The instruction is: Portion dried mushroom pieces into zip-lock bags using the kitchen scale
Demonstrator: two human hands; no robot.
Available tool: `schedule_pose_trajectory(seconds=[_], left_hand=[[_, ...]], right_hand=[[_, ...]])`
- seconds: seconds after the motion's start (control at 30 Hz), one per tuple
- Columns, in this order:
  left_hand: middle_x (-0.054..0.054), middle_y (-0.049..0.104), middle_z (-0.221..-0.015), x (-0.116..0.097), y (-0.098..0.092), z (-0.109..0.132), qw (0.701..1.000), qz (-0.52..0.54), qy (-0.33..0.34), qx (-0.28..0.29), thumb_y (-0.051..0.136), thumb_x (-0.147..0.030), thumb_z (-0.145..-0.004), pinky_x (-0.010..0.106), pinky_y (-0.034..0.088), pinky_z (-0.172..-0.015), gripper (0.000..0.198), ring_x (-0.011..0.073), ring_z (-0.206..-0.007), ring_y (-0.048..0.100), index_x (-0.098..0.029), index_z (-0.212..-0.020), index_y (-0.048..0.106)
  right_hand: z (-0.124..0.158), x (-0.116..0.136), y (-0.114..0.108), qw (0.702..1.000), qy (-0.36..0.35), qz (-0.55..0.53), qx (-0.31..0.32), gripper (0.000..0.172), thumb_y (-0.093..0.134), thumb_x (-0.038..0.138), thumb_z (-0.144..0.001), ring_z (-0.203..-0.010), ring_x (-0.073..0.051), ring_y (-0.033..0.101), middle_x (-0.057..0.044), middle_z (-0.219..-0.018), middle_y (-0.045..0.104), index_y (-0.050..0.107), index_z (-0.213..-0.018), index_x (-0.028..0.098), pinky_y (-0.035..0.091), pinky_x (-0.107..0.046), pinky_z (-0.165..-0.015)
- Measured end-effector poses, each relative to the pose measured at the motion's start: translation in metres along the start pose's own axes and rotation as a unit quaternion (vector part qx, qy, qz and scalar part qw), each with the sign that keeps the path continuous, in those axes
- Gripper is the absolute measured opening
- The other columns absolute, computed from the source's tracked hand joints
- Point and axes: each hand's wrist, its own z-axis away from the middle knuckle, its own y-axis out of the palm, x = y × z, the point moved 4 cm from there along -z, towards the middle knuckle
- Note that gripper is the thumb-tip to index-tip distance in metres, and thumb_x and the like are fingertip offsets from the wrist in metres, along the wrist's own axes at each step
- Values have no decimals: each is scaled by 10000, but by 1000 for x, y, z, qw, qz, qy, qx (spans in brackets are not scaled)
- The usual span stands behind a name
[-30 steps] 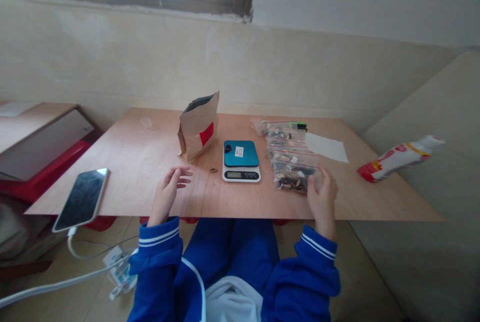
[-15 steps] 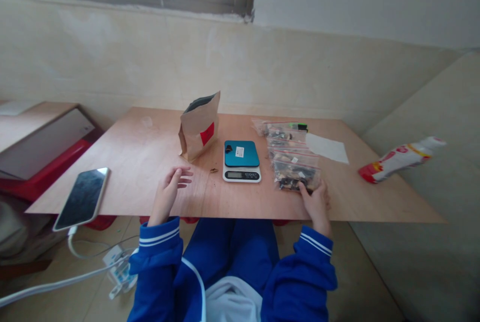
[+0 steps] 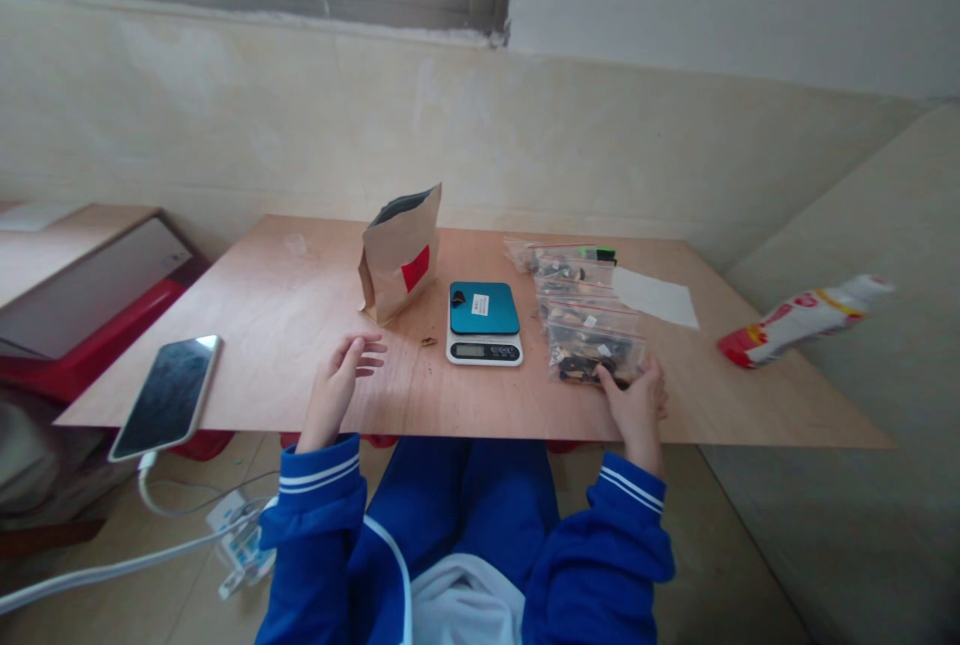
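Observation:
My left hand [image 3: 339,385] rests at the table's front edge, fingers apart and holding nothing, just in front of a brown paper bag [image 3: 394,270] with a red patch. My right hand [image 3: 634,407] grips the lower right corner of the nearest clear zip bag [image 3: 589,357], thumb on top; dark and tan pieces show inside. Several similar zip bags [image 3: 574,270] overlap behind it. Between my hands sits a kitchen scale [image 3: 486,352] with a blue plate, a small dark piece [image 3: 457,299] and a white label on it. One small brown piece [image 3: 428,341] lies left of the scale.
On the table [image 3: 465,405] are a white paper sheet [image 3: 660,297], a green and black pen [image 3: 598,254] and, at the right, a red and white bottle [image 3: 802,323]. A phone [image 3: 166,395] with a charging cable overhangs the front left edge. A power strip [image 3: 244,540] is below.
My right hand's fingers have shifted slightly to the right, and the near bag's right edge has moved a little with them. My left hand stays in place.

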Motion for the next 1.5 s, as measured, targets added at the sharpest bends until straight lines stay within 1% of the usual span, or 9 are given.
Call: schedule_pose_trajectory(seconds=[0.23,0.4,0.5,0.6,0.73,0.87,1.1,1.23,1.5], left_hand=[[75,704,-880,-1,1,1,1000,7,-7,-1,525,-559,-789,298,502,-655,430,177,-716,646,-170,-941,629],[67,700,-876,-3,11,2,1000,16,-10,16,527,-558,-790,292,490,-666,427,171,-719,639,-170,-938,628],[64,692,-860,-5,21,4,999,25,-8,31,532,-558,-787,288,481,-662,432,169,-710,634,-163,-934,630],[61,687,-844,-12,37,10,998,44,-3,52,550,-545,-784,276,473,-648,417,164,-697,633,-157,-906,641],[53,696,-833,-29,74,28,981,131,-7,142,574,-488,-805,255,474,-652,347,151,-697,642,-165,-909,646],[70,704,-787,-40,106,45,946,241,-65,205,530,-580,-804,267,494,-614,443,157,-643,646,-151,-853,629],[12,660,-676,-32,95,42,955,266,-96,91,649,-490,-731,253,505,-588,338,149,-618,634,-158,-759,591],[21,662,-718,-38,85,39,974,199,-29,107,635,-471,-756,282,526,-631,328,160,-647,635,-148,-815,625],[-2,595,-647,-54,85,49,988,21,93,122,565,-392,-855,237,456,-620,274,133,-648,578,-159,-729,633]], right_hand=[[1,10,-12,997,13,-52,-54,943,588,539,-668,-1107,-417,508,-241,-1140,588,294,-1394,15,333,-628,-957],[-5,5,-5,986,20,-167,-12,627,554,524,-695,-679,-222,555,-120,-793,641,601,-1101,47,483,-391,-697],[-4,14,-8,978,16,-210,0,473,599,529,-674,-617,-183,519,-81,-702,618,656,-863,99,458,-334,-610],[6,42,-23,971,-16,-239,-3,393,639,501,-694,-620,-170,531,-51,-709,613,632,-840,136,449,-304,-591],[38,107,-39,938,-163,-287,103,198,616,361,-799,-666,-142,552,-42,-873,638,602,-904,193,465,-282,-641],[78,162,-33,860,-299,-308,276,72,551,241,-872,-838,-161,610,-51,-1004,665,605,-912,214,490,-300,-759],[107,182,-22,782,-356,-284,425,172,591,212,-859,-1078,-196,585,-43,-1129,642,613,-1028,232,464,-357,-951],[105,179,-21,807,-337,-241,420,327,598,319,-867,-1144,-208,546,-41,-1209,601,551,-1184,254,426,-388,-1012],[109,190,-12,841,-337,-258,335,207,620,294,-858,-981,-180,610,-25,-1049,652,589,-1058,248,485,-341,-902]])
